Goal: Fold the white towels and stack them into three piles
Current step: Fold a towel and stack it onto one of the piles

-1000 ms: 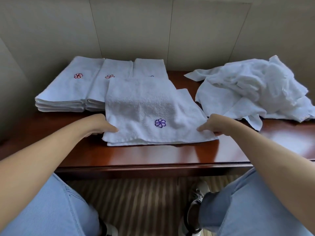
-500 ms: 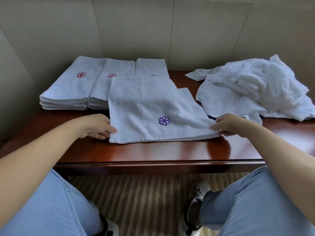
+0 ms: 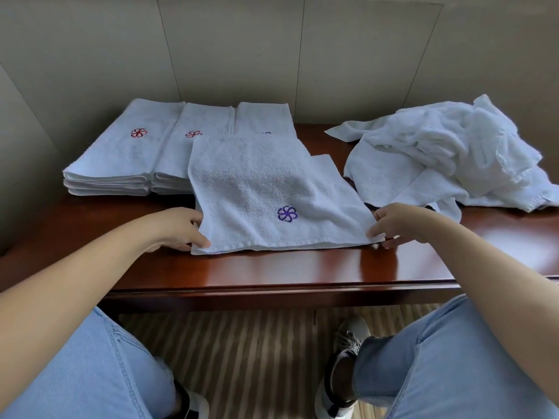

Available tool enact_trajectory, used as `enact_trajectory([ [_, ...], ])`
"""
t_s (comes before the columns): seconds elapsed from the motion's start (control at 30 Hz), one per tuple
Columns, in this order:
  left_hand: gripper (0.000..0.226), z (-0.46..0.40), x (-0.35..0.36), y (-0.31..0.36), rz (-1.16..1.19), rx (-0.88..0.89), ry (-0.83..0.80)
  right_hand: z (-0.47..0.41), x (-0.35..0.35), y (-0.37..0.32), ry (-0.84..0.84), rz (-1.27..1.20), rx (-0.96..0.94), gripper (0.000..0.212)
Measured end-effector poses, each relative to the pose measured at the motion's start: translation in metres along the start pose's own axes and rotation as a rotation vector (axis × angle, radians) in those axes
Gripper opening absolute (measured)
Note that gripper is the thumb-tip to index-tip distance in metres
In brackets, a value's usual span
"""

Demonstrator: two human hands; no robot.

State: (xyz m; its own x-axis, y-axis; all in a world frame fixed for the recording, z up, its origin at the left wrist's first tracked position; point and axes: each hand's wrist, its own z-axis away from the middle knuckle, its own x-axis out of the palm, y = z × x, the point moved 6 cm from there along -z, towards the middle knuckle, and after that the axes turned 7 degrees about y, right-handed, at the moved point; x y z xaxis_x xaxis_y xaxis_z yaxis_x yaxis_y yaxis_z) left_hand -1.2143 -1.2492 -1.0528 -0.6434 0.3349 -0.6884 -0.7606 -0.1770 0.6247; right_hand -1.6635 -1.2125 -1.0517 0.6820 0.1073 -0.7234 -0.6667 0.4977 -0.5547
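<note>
folded towel (image 3: 266, 192) on table (image 3: 272, 273), near corners pinched by left hand (image 3: 178, 228), right hand (image 3: 396, 222)

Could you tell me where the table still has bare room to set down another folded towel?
Bare wood shows on the table along its front edge, below the towel being folded, and at front left, before the folded stacks. A narrow strip also runs beside the loose towel heap. The back left and right side are crowded.
</note>
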Motion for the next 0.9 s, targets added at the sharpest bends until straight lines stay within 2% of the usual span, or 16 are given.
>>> enact_trajectory([
  [0.1,0.036,0.001,0.004,0.003,-0.031,-0.005,-0.008,0.001,0.005,-0.003,-0.026,0.002,0.015,0.012],
  [0.23,0.021,0.002,0.003,0.003,-0.081,-0.014,-0.044,-0.001,0.004,-0.003,-0.028,0.021,-0.006,0.011],
  [0.4,0.012,0.011,-0.008,0.0,-0.073,-0.025,-0.063,-0.003,0.005,0.007,-0.084,-0.175,0.056,0.015],
  [0.5,0.017,0.013,-0.03,-0.003,0.142,0.028,0.037,-0.004,-0.004,0.008,-0.071,-0.33,0.041,0.015],
  [0.6,0.036,0.018,-0.048,-0.01,0.459,0.068,0.095,-0.002,-0.017,0.008,-0.016,-0.579,0.004,0.031],
  [0.73,0.016,0.022,-0.053,-0.005,0.72,0.103,0.095,0.007,-0.022,-0.008,-0.087,-0.822,-0.141,0.015],
  [0.8,0.025,0.022,-0.059,-0.001,0.854,0.109,0.118,0.01,-0.03,-0.016,-0.069,-0.966,-0.171,0.015],
  [0.9,0.035,0.023,-0.064,0.008,0.971,0.165,0.139,0.013,-0.038,-0.026,-0.089,-1.071,-0.26,0.034],
])
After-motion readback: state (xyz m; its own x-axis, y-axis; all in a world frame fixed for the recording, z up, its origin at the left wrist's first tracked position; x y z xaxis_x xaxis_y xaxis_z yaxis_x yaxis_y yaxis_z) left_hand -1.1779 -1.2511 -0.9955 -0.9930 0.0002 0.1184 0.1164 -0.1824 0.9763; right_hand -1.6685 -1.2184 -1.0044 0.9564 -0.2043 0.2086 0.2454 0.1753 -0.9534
